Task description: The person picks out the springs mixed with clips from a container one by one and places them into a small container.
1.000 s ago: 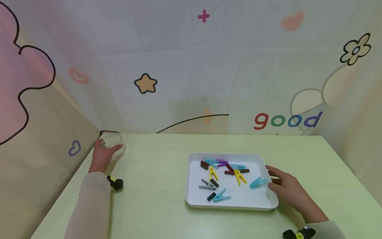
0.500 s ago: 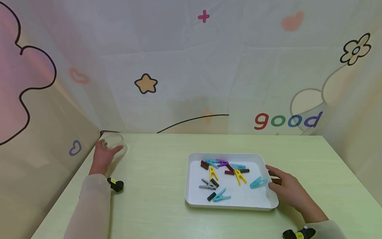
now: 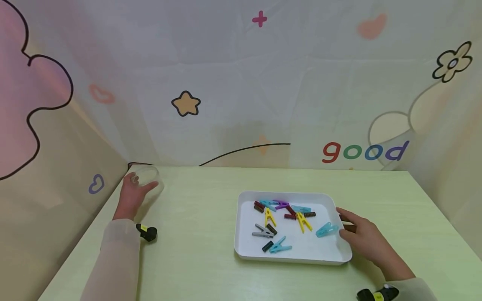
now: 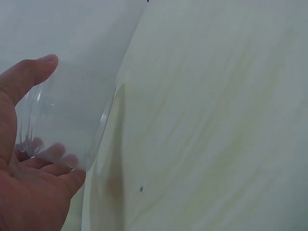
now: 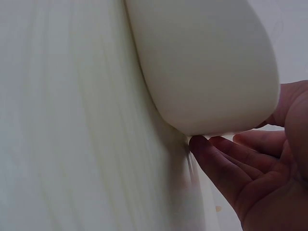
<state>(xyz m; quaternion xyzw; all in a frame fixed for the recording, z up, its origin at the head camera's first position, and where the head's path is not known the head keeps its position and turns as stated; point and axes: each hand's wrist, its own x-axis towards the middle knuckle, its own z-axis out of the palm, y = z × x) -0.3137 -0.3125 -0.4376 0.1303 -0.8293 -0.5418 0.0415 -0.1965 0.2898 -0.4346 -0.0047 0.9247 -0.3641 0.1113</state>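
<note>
Clear round plastic container (image 3: 147,176): gripped in the curled fingers of the left hand (image 3: 132,196), far left at the pale green table (image 3: 188,225); best squeezed lightly.
White rectangular tray (image 3: 306,246): touched at its right end by the right hand (image 3: 367,240), fingers apart; level support advised.

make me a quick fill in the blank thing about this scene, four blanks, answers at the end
1. In the head view, the clear, round plastic container gripped by the left hand is to the ____ of the white, rectangular tray that the right hand touches.
2. The tray holds ____ yellow plastic clips.
3. Besides those, blue plastic clips and a gray plastic clip, it contains one clip coloured ____.
4. Multicoloured letters on the pale backdrop spell ____.

Missing words: left; two; purple; good.
</note>
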